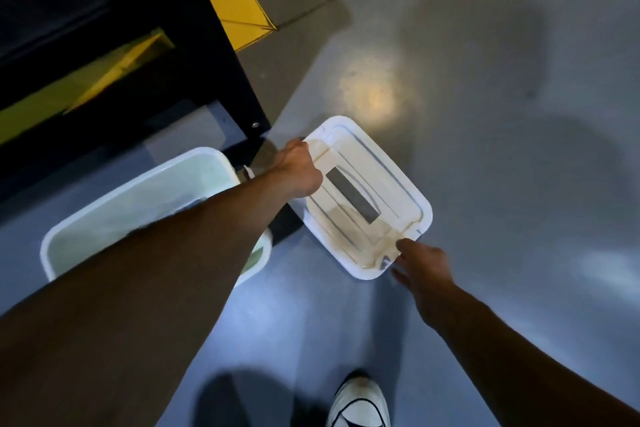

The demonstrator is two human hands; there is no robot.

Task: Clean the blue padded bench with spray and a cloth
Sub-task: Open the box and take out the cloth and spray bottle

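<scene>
No blue bench, spray bottle or cloth is in view. A white-rimmed clear lid (388,184) with a grey label is held tilted just above the floor. My left hand (300,168) grips its far left edge. My right hand (424,265) is at its near right corner, thumb on top of the rim and fingers under it. To the left, an open white bin (65,236) with a pale green inside stands on the floor, partly hidden by my left forearm.
A black and yellow frame (221,55) stands at the upper left, its foot beside the bin. The glossy grey floor (502,114) stretches to the right. My white shoe (360,402) is at the bottom edge.
</scene>
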